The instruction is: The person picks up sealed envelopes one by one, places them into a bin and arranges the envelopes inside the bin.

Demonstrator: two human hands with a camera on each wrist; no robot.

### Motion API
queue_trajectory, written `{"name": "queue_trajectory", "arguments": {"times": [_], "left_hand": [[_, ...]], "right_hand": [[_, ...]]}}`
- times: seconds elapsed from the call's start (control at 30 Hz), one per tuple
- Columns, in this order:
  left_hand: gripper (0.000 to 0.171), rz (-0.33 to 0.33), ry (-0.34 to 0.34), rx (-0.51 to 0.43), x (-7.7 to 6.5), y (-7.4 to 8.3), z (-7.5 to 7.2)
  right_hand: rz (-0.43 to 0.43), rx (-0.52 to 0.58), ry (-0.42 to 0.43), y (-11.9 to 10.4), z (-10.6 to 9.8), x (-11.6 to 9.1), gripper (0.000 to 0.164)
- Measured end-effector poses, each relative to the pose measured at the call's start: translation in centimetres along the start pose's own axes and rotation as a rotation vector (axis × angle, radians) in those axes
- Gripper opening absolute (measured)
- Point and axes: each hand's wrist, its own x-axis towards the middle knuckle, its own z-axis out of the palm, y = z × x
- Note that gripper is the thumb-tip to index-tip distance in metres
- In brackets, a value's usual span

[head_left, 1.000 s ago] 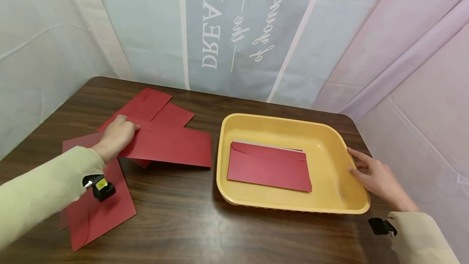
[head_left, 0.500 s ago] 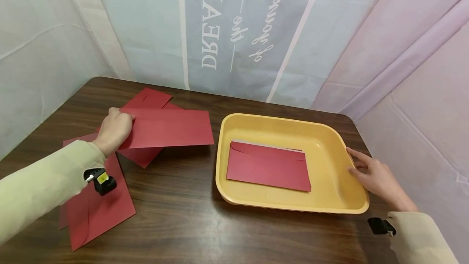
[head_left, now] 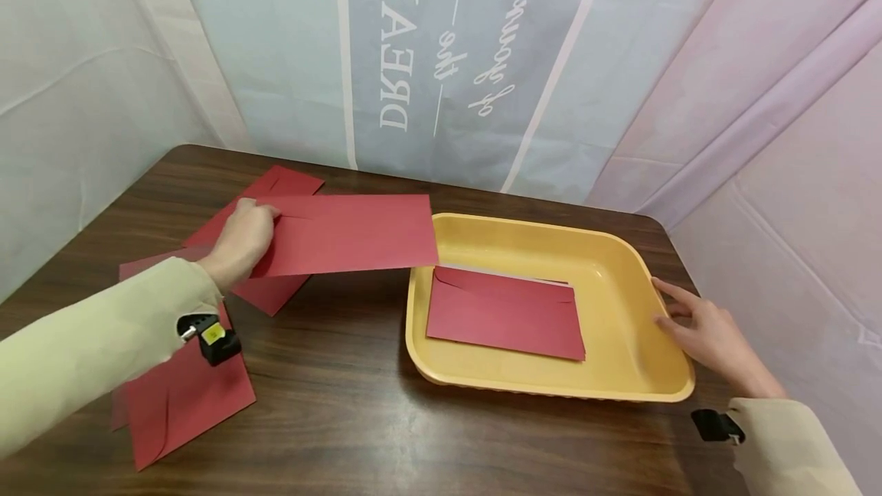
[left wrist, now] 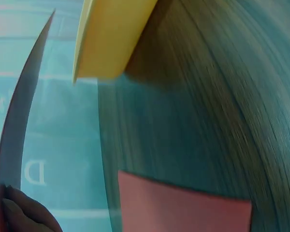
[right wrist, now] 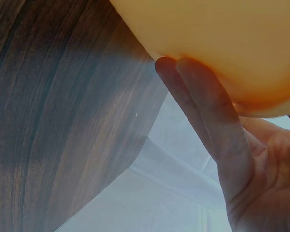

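- Head view: left hand (head_left: 246, 239) pinches one short end of a red envelope (head_left: 354, 232), thumb on top. Envelope is raised above the table (head_left: 331, 412); its other end overlaps the left back corner of the yellow tray (head_left: 613, 350) in this view.
- Same view, right side: right hand (head_left: 717, 339) holds the tray's right end, thumb at the rim.
- Inside the tray: small stack of red envelopes (head_left: 506, 316), lying flat left of centre, pale edge showing along the back.
- Left part of the table: loose red envelopes (head_left: 189, 404), spread and overlapping, some under the left arm. Patterned cloth (head_left: 427, 155) with mirrored lettering hangs behind.
- Left wrist view: fingers at lower left grip the held envelope, seen nearly edge-on. Gap visible between it and the tray wall. One loose envelope lies below.
- Right wrist view: two fingers, nearly straight, tips against the tray's outer wall; thumb mostly cut off at the picture edge. Table edge and pale cloth beyond.
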Motion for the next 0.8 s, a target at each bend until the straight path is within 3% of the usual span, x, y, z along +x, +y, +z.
{"name": "queue_trajectory", "arguments": {"times": [0.13,0.33,0.8], "left_hand": [[0.053,0.041,-0.015,0.01,-0.3,1.0,1.2],[0.051,0.079,-0.092,-0.007,-0.8,2.1,2.8],[0.065,0.115,-0.216,0.012,-1.4,4.3,6.2]], "right_hand": [[-0.003,-0.006,0.008,-0.1,-0.1,0.0,0.058],[-0.019,-0.009,0.028,-0.1,-0.1,0.2,0.057],[-0.018,-0.016,0.032,-0.1,0.0,0.0,0.057]]}}
